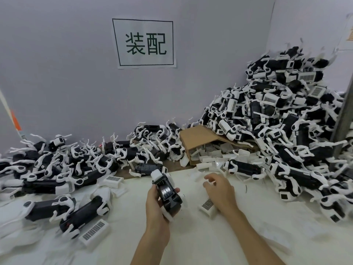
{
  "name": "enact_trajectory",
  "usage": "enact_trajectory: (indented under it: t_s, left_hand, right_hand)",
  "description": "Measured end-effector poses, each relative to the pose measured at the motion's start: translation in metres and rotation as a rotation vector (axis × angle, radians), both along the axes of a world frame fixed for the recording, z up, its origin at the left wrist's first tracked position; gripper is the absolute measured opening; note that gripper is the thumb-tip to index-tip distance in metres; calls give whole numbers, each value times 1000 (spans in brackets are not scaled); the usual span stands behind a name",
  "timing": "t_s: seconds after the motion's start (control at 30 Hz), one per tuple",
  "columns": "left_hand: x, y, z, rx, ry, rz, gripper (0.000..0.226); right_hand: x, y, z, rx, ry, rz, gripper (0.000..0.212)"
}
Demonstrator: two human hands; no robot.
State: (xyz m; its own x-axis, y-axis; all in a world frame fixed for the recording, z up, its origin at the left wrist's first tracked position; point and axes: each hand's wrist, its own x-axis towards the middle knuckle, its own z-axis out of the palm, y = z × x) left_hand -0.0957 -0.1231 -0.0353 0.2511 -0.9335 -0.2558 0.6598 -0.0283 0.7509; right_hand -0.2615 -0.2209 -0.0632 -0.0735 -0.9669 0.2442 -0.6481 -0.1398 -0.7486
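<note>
I log a black-and-white plastic toy body [169, 197], glossy on its dark shell; brown cardboard box [198, 136], matt and rough; white table covering [191, 236], matt; white paper wall sign [146, 44], smooth.

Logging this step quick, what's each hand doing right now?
Left hand: grips the black-and-white toy body.
Right hand: open, fingers relaxed, holding nothing.

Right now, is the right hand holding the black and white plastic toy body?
No, the left hand grips the black and white plastic toy body; the right hand holds nothing.
</note>
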Motion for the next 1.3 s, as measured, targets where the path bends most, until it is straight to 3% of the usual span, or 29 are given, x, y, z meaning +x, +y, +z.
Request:
enact_trajectory:
  t_s: [0.1,0.27,0.37,0.53,0.73,0.97,1.3]
  left_hand:
    - [-1,1,2,12,-2,-1,44]
    - [-1,1,2,21,13,0,45]
    - [0,0,1,37,16,3,46]
    - [1,-2,-1,33,17,7,45]
    - [-1,-3,0,29,34,22,43]
    - [0,-3,-1,-3,17,26,41]
    - [-7,-1,-4,-61,-241,-12,44]
  right_hand:
    - [-7,2,12,67,-167,50,11]
    - [-29,7,26,397,-7,354,13]
    - [-31,10,27,414,119,363,33]
    - [-25,12,28,376,73,379,31]
    - [-22,15,28,320,-266,430,24]
    - [-16,19,31,368,-763,642,29]
    - [-9,21,31,391,-938,686,39]
